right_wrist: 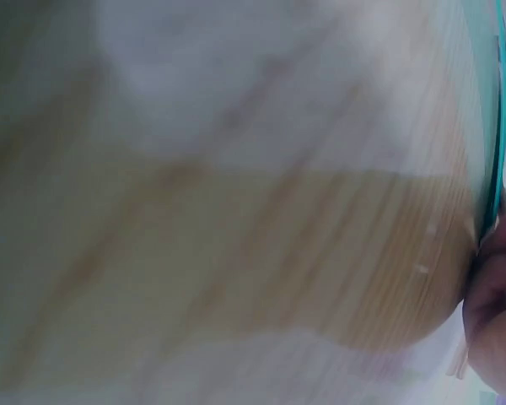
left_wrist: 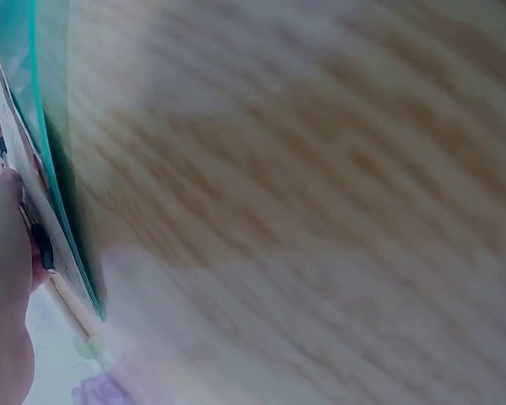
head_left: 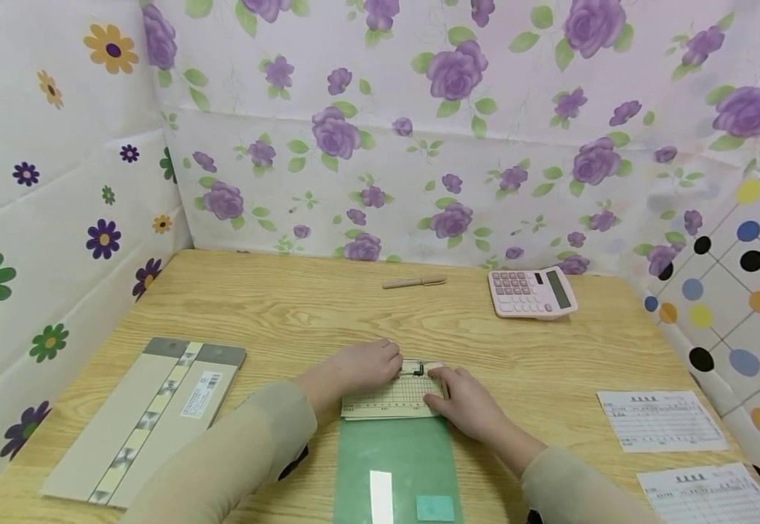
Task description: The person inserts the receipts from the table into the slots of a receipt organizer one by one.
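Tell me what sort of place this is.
Likely a desk for office paperwork or bookkeeping, judging by the gridded paper on the green board, the pink calculator and the pen.

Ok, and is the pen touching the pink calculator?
Apart: the head view shows a strip of wooden tabletop between the pen and the pink calculator.

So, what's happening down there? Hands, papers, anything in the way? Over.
Left hand and right hand at the printed forms, near black clip. Forms on green folder. Pen and pink calculator lie beyond, clear of both hands.
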